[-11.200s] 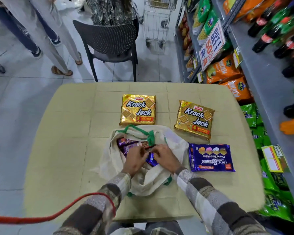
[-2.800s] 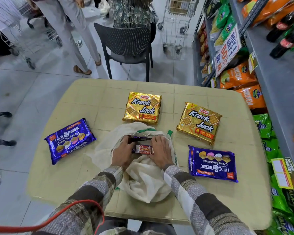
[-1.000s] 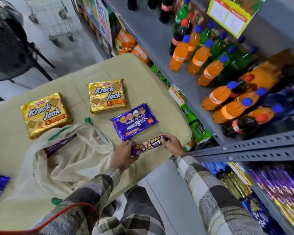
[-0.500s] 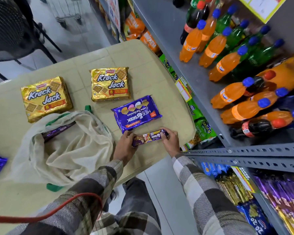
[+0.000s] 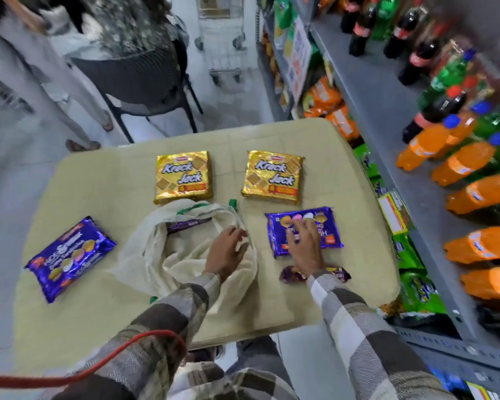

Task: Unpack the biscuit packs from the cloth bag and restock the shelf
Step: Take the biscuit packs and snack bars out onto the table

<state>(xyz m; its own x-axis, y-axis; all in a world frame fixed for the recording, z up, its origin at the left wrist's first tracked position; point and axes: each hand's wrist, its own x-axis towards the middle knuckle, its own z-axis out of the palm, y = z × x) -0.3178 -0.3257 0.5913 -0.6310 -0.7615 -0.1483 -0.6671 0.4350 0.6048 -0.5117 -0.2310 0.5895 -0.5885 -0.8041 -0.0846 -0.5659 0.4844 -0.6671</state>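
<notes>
Cream cloth bag with green trim (image 5: 185, 255) lies open on the beige table (image 5: 98, 183), one purple biscuit pack (image 5: 185, 225) showing in its mouth. Left hand (image 5: 225, 252) on the bag, fingers loose, empty. Right hand (image 5: 305, 243) spread over the wide purple Hide & Seek pack (image 5: 329, 229), gripping nothing. Slim purple pack (image 5: 292, 275) lies under the right wrist.

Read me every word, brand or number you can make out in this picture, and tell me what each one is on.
"Krack Jack": left gold pack.
"Krack Jack": right gold pack.
Too blurred to read: left purple pack, right purple pack, small purple roll, shelf sign, orange bottles, and the small print on both gold packs.
</notes>
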